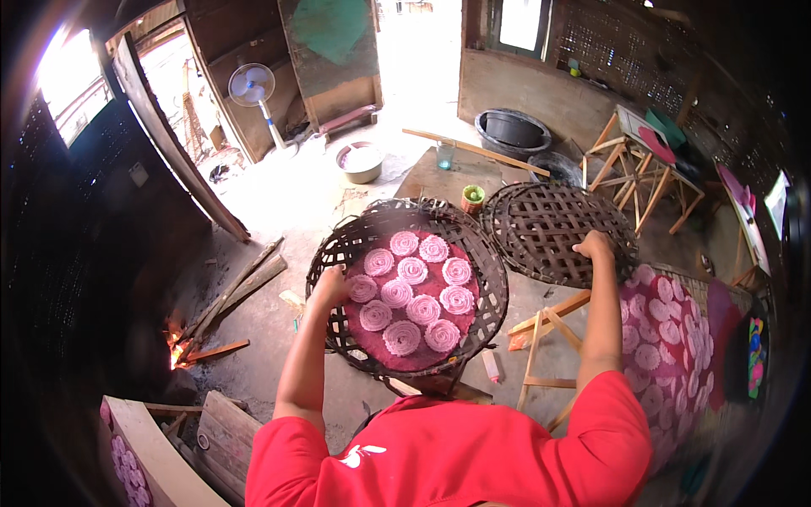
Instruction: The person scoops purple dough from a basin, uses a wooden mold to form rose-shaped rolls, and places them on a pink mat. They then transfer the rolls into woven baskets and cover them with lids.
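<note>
A round dark woven basket (492,258) sits in front of me, lined with red cloth (429,359). On the cloth lie several pink, coiled, flower-like rounds (411,270). My left hand (331,287) is closed around the basket's left rim. To the right, my right hand (596,245) is at a dark, open-weave round tray (541,221), its fingers bent in against the slats near the side toward me. The undersides of these fingers are hidden. The tray lies close beside the basket, their rims almost meeting.
A fire (176,346) burns at left with long wood pieces (245,287) in it. More pink rounds (667,338) cover a mat at right. A wooden stand (549,382) is near my right arm. Behind are a glass (444,155), a pot (361,162) and black basins (512,131).
</note>
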Demonstrator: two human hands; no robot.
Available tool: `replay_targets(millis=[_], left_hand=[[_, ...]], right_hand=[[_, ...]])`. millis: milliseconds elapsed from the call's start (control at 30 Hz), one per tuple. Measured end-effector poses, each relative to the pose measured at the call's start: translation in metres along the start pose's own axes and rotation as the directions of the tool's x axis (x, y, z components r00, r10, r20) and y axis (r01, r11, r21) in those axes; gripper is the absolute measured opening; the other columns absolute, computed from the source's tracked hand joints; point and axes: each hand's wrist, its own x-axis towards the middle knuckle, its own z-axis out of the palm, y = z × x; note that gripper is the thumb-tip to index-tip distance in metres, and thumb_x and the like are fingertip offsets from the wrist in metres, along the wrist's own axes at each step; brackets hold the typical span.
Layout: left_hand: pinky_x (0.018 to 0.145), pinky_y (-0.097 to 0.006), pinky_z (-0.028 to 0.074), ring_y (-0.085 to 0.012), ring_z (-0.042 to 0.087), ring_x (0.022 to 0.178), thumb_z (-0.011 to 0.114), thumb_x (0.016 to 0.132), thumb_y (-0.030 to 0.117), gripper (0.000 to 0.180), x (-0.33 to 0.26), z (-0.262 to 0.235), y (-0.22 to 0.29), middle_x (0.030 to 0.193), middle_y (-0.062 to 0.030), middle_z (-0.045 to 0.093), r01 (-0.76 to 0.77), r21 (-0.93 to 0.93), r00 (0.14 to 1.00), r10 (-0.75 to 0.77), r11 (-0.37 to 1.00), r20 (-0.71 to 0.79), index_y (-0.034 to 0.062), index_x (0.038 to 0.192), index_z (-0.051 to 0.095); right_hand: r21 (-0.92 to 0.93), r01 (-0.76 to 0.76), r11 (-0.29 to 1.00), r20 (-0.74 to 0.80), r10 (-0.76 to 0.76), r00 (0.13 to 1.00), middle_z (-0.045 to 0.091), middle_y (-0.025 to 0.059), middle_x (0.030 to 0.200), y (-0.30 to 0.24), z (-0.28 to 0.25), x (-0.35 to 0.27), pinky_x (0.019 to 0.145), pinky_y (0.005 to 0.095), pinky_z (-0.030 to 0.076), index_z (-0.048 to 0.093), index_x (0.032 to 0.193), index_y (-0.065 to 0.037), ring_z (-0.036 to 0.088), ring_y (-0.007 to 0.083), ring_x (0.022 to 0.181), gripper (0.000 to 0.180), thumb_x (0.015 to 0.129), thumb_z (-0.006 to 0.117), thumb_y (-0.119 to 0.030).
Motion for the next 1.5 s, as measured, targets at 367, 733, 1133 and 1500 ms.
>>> replay_targets(millis=[367, 733, 1133, 1500], left_hand=[[0.088, -0.044, 0.051, -0.0359, 0.065, 0.101, 0.065, 0.082, 0.035, 0.042, 0.033, 0.009, 0.004, 0.103, -0.0234, 0.067, 0.162, 0.044, 0.986, -0.163, 0.986, 0.041, 0.0008, 0.105, 0.064], [0.077, -0.042, 0.050, -0.0368, 0.066, 0.089, 0.063, 0.085, 0.029, 0.032, 0.044, 0.018, -0.008, 0.090, -0.0227, 0.068, -0.008, -0.258, 0.997, -0.011, 0.966, -0.072, -0.0003, 0.097, 0.067], [0.068, -0.042, 0.051, -0.0370, 0.066, 0.076, 0.066, 0.082, 0.018, 0.018, 0.040, 0.017, -0.004, 0.079, -0.0210, 0.067, -0.188, -0.331, 0.966, 0.112, 0.925, -0.235, -0.0005, 0.084, 0.066], [0.064, -0.040, 0.051, -0.0336, 0.067, 0.071, 0.069, 0.082, 0.015, 0.017, 0.026, -0.002, 0.012, 0.076, -0.0203, 0.067, -0.238, -0.302, 0.940, 0.141, 0.923, -0.311, -0.0019, 0.084, 0.067]], right_hand=[[0.106, 0.683, 0.723, 0.027, -0.689, 0.725, 0.068, 0.0261, 0.090, -0.168, 0.118, -0.095, 0.080, 0.0412, 0.054, 0.072, 0.083, 0.003, 0.068, 0.0353, 0.091, 0.016, 0.073, 0.067, -0.009], [0.237, 0.383, 0.893, 0.096, -0.414, 0.905, 0.069, 0.0191, 0.071, -0.180, 0.149, -0.084, 0.068, 0.0371, 0.057, 0.072, 0.074, 0.002, 0.071, 0.0277, 0.071, 0.017, 0.072, 0.069, -0.014], [0.450, 0.149, 0.881, 0.140, -0.234, 0.962, 0.069, 0.0239, 0.079, -0.184, 0.152, -0.097, 0.053, 0.0396, 0.053, 0.067, 0.082, 0.010, 0.069, 0.0283, 0.065, 0.023, 0.076, 0.065, -0.011], [0.538, 0.368, 0.758, -0.218, -0.296, 0.930, 0.068, 0.0214, 0.081, -0.180, 0.168, -0.098, 0.072, 0.0418, 0.054, 0.071, 0.078, -0.002, 0.069, 0.0339, 0.083, 0.015, 0.072, 0.066, -0.015]])
